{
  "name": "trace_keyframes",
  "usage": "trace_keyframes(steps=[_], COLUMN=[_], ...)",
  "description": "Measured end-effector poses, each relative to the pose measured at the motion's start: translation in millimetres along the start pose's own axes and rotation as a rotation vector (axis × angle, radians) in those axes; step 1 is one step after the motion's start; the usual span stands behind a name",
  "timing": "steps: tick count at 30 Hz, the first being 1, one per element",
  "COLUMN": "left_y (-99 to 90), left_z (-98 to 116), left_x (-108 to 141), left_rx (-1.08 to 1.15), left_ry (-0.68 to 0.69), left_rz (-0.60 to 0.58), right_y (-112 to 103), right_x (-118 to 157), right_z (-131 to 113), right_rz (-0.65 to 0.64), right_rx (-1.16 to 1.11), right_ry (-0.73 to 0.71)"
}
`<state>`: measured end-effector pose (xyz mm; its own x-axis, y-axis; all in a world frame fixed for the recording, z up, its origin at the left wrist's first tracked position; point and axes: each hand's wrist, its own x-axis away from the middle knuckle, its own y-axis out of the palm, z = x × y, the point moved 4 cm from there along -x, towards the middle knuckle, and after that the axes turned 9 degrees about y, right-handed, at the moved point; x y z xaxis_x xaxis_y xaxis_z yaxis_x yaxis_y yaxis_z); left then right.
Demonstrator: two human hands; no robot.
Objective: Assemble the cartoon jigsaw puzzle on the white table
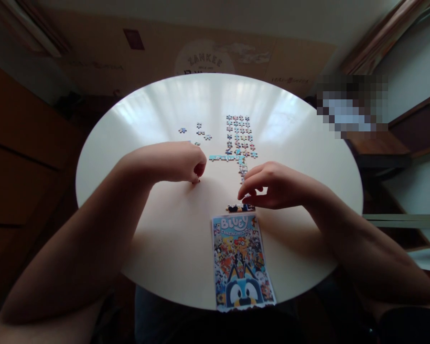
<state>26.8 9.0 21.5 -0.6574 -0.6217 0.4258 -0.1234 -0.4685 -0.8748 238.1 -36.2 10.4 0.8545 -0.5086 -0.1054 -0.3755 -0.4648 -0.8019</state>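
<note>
My left hand (188, 162) is bent down over the table, fingers curled in a pinch. Its fingertips close on a small puzzle piece (196, 181), mostly hidden by the fingers. My right hand (268, 185) reaches in from the other side, thumb and forefinger closed on a puzzle piece in the side column, largely covered by the fingers. Joined pieces form a blue strip (224, 157) across the top, a column (242, 171) down the right, and a short dark strip (238, 209) at the bottom. Below that lies a printed Bluey picture sheet (240, 258).
Loose puzzle pieces stand in rows (238, 129) beyond the strip. Several more pieces (200, 133) lie scattered to their left. All rest on a white oval table (294, 134) whose near edge the picture sheet reaches. A blurred patch (351, 107) is at the right.
</note>
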Motion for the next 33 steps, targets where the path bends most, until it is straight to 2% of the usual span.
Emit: trace_keyframes(steps=[4, 8, 12, 20, 33], left_y=[1.3, 7.7, 14.6, 15.3, 19.9], left_z=[11, 31, 45, 51, 53], left_x=[-1, -8, -15, -19, -23], left_rx=[0.130, 0.314, 0.406, 0.384, 0.415], left_ry=[0.121, 0.284, 0.367, 0.395, 0.402], left_rz=[-0.037, -0.133, -0.189, -0.132, -0.133], right_y=[6, 10, 13, 17, 17], right_x=[-1, -2, -2, -4, -3], right_z=[-6, -8, -9, -11, -8], right_rz=[-0.038, -0.075, -0.099, -0.111, -0.099], right_rx=[0.035, 0.066, 0.101, 0.123, 0.113], right_ry=[0.010, 0.026, 0.036, 0.041, 0.044])
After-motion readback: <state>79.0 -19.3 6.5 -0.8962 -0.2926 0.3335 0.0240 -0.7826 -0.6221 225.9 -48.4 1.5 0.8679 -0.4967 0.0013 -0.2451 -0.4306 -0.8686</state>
